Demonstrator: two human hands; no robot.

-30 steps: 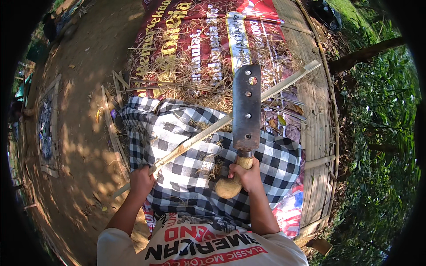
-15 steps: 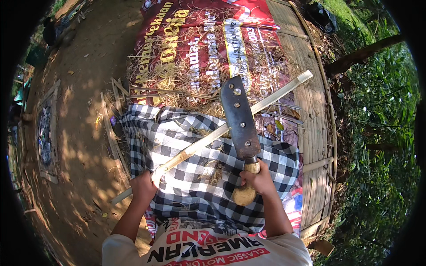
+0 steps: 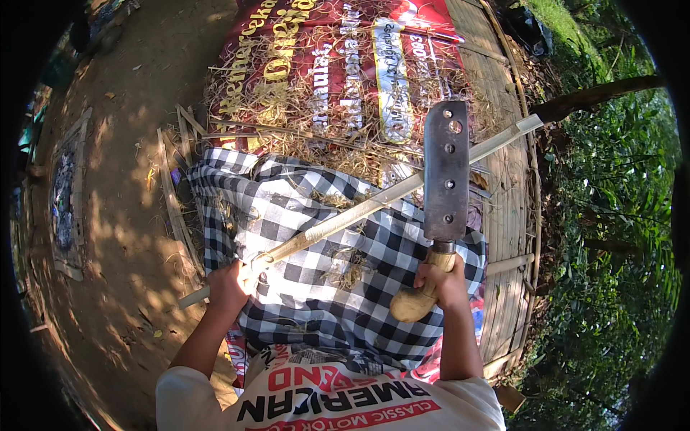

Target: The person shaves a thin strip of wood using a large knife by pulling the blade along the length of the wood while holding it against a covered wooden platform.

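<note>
My left hand (image 3: 231,287) is closed round the lower part of a long pale bamboo strip (image 3: 345,218), whose short end sticks out to the left of the fist. The strip slants up to the right across my lap. My right hand (image 3: 443,281) grips the wooden handle (image 3: 415,304) of a broad cleaver-like knife (image 3: 447,172), its dark blade pointing away from me and pierced by several round holes. The blade crosses the strip near its far end; whether it cuts in cannot be told. Under both lies a black-and-white checked cloth (image 3: 309,287) over my legs, with shavings on it.
A red printed banner (image 3: 287,79) strewn with thin curly shavings (image 3: 338,154) lies ahead, on a bamboo-slat platform (image 3: 507,287). Loose bamboo strips (image 3: 172,201) lie at its left edge beside bare earth (image 3: 129,237). Green plants (image 3: 611,237) and a branch (image 3: 596,97) are on the right.
My right hand has carried the knife to the right, along the strip toward its far end, and the blade is more upright. The strip's far end has shifted right; my left hand stays nearly in place.
</note>
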